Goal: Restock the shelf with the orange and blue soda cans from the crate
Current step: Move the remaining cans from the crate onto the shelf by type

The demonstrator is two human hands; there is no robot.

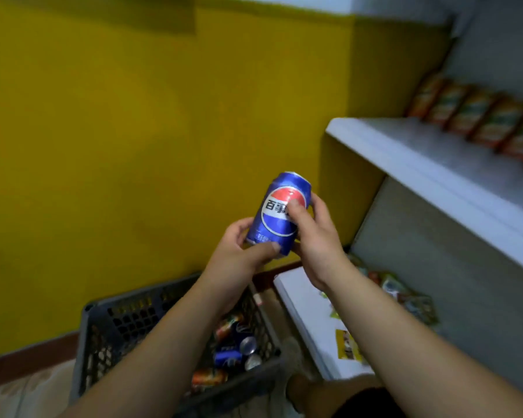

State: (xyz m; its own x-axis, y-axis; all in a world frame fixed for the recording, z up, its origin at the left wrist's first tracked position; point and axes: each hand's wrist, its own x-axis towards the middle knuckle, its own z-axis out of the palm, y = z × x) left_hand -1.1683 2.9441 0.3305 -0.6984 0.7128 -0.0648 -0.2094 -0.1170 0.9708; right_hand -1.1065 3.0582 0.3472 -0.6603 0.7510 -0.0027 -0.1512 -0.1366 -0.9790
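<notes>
blue metal soda can (pixel 277 214) between my left hand (pixel 242 251) and right hand (pixel 314 236), above dark plastic lattice crate (pixel 127 321) | crate by yellow wall (pixel 133 131), loose cans (pixel 234 356) in it | white shelf board (pixel 405 152) to right, row of orange cans (pixel 471 119) at its back | lower white shelf (pixel 302 309) right of crate, snack packets (pixel 402 292) on it

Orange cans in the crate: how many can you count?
2: one orange can beside the left forearm, another at the near wall of the crate; more may be hidden.

Glossy metal blue can (pixel 277 215); dark perforated plastic crate (pixel 127 321); smooth matt white shelf (pixel 405 152); shiny orange cans (pixel 471 119).
</notes>
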